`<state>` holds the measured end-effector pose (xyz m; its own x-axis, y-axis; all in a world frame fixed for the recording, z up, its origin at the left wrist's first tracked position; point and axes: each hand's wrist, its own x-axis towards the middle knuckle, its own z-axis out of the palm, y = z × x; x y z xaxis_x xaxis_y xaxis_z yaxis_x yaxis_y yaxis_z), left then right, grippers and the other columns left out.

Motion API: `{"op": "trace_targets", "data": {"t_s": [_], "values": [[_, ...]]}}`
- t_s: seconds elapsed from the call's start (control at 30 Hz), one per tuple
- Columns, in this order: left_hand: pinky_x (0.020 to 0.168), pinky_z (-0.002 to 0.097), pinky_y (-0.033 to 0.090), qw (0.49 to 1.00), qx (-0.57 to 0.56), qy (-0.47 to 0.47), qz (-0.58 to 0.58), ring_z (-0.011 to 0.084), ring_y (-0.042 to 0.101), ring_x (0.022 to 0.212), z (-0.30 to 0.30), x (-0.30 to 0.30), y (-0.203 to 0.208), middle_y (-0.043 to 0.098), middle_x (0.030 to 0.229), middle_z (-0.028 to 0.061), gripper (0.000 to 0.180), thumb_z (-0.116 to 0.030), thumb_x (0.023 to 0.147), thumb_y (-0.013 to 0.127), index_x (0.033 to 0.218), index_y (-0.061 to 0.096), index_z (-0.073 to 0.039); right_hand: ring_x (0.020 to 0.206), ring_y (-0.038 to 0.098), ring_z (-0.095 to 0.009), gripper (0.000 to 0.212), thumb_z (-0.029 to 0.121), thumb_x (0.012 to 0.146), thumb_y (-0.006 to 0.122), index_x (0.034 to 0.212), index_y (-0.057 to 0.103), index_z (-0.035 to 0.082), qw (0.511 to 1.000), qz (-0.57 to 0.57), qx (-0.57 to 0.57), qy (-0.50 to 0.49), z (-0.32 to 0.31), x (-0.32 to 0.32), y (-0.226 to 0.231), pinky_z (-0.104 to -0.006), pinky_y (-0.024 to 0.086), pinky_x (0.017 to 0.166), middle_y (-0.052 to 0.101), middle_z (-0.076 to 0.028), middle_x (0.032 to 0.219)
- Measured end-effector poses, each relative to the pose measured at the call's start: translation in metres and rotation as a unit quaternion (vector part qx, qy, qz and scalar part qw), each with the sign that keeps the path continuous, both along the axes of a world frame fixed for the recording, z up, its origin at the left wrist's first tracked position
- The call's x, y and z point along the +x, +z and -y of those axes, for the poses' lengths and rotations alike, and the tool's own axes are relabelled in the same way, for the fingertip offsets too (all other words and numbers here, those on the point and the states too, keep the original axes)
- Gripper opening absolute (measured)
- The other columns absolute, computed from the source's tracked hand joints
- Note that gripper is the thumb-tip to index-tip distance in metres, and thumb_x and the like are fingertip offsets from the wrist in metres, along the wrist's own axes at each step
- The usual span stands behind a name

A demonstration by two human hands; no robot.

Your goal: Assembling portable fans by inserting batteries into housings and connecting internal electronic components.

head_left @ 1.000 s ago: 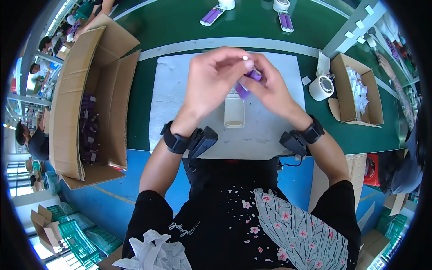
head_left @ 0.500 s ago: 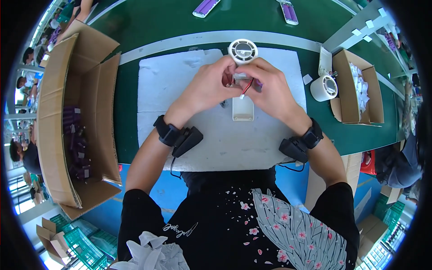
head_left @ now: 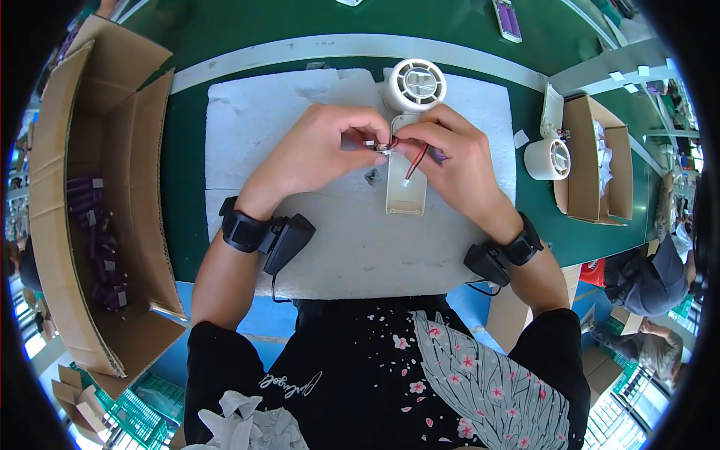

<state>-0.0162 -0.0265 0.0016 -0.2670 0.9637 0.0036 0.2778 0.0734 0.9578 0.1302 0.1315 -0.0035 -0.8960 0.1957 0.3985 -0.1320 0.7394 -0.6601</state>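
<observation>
A white handheld fan (head_left: 406, 196) lies on the padded work surface, its round grille head at the far end and its hollow handle open toward me. Over the handle, my left hand (head_left: 315, 150) pinches a small circuit board (head_left: 380, 146) between thumb and fingertips. My right hand (head_left: 459, 157) has its thumb and fingers closed on red and black wires (head_left: 417, 160) that end in a small white plug. Something purple, perhaps a battery cell (head_left: 439, 155), shows partly in the right palm; the fingers hide the rest.
A white foam sheet (head_left: 330, 240) covers the table before me. At the left stands a tall cardboard box (head_left: 150, 195) holding purple battery packs. On the right are another white fan (head_left: 547, 159) and a smaller box (head_left: 619, 169) of white parts. An open purple-celled handle (head_left: 508, 20) lies farther back.
My left hand has drawn slightly left, and the circuit board now shows at its fingertips. More of the open handle is uncovered between the hands. The whole view has shifted a little.
</observation>
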Motion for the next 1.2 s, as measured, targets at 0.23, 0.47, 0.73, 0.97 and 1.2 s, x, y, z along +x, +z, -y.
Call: {"op": "trace_targets", "data": {"t_s": [0.23,0.47,0.73,0.97,1.2], "values": [[0.075,0.0248,0.047,1.000,-0.008,0.015,0.022,0.0105,0.056,0.078,0.002,0.001,0.004,0.064,0.087,0.0013,0.018,0.003,0.079,0.068,0.096,0.065,-0.002,0.068,0.055,-0.018,0.017,0.002,0.069,0.078,0.084,0.071,0.005,0.998,0.014,0.039,0.048,0.000,0.001,0.007,-0.0273,0.046,0.057,0.055,-0.005,0.081],[0.072,0.0281,0.049,0.993,0.060,0.042,-0.097,0.0162,0.059,0.075,0.006,0.003,0.000,0.063,0.083,0.0056,0.025,0.004,0.075,0.063,0.097,0.069,-0.005,0.068,0.053,-0.018,0.020,-0.001,0.065,0.077,0.083,0.071,0.005,0.996,0.023,0.064,0.054,0.001,0.003,0.004,-0.0279,0.045,0.060,0.050,-0.005,0.082],[0.072,0.0257,0.049,0.997,0.054,0.034,0.051,0.0122,0.058,0.076,0.004,0.010,0.000,0.063,0.086,0.0042,0.011,0.001,0.079,0.063,0.090,0.066,-0.002,0.068,0.053,-0.015,0.028,-0.005,0.067,0.071,0.093,0.072,0.005,0.997,-0.018,-0.037,0.066,-0.005,0.005,0.003,-0.0262,0.045,0.060,0.052,-0.005,0.085],[0.067,0.0236,0.049,0.990,0.027,0.040,0.131,0.0085,0.059,0.073,0.000,0.015,0.001,0.064,0.085,0.0033,0.010,-0.008,0.083,0.070,0.087,0.065,0.000,0.067,0.054,-0.014,0.030,-0.004,0.069,0.071,0.097,0.073,0.006,0.998,-0.041,0.042,-0.016,-0.002,0.004,-0.002,-0.0245,0.044,0.058,0.055,-0.005,0.085],[0.069,0.0237,0.051,0.988,0.003,0.034,0.150,0.0098,0.062,0.076,0.001,0.006,0.000,0.066,0.087,0.0048,0.016,-0.007,0.082,0.073,0.094,0.067,0.001,0.065,0.054,-0.013,0.021,0.000,0.075,0.072,0.096,0.073,0.005,0.999,-0.028,0.002,0.016,0.000,0.005,0.003,-0.0238,0.042,0.057,0.056,-0.004,0.082]]}}
